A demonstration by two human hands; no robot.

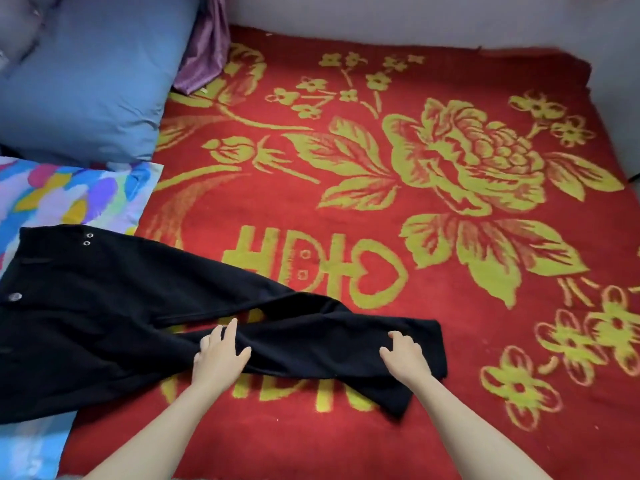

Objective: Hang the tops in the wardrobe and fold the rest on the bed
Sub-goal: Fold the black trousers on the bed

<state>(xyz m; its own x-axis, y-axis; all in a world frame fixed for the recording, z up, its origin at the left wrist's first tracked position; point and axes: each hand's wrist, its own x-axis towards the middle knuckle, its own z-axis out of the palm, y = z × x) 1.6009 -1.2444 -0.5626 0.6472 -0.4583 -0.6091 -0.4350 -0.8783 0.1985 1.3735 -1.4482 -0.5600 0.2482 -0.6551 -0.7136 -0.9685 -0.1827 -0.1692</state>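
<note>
A person leans over a bed covered by a red blanket (381, 209) with yellow flowers. Black trousers (104, 317) lie on the blanket's near left part. Their waist runs off the blanket's left edge onto a patterned cloth (69, 192), and the legs stretch toward the blanket's middle.

The left hand (221, 355) lies flat on the nearer leg, fingers straight and spread apart. The right hand (403, 353) sits by the hem (440, 348) with its fingers bent down into the fabric. Whether they pinch a fold or only press cannot be told.

The trousers look smoothed but not yet folded: the two legs cross rather than lie stacked, and no crease or doubling shows. The fold seems to be only starting. The legs have yet to be lined up and the length brought over.

No folded pile, no tops and no wardrobe are in view, so how much of the hanging is done cannot be judged. A blue pillow (86, 81) and a purple cloth (207, 46) sit at the blanket's far left corner.
</note>
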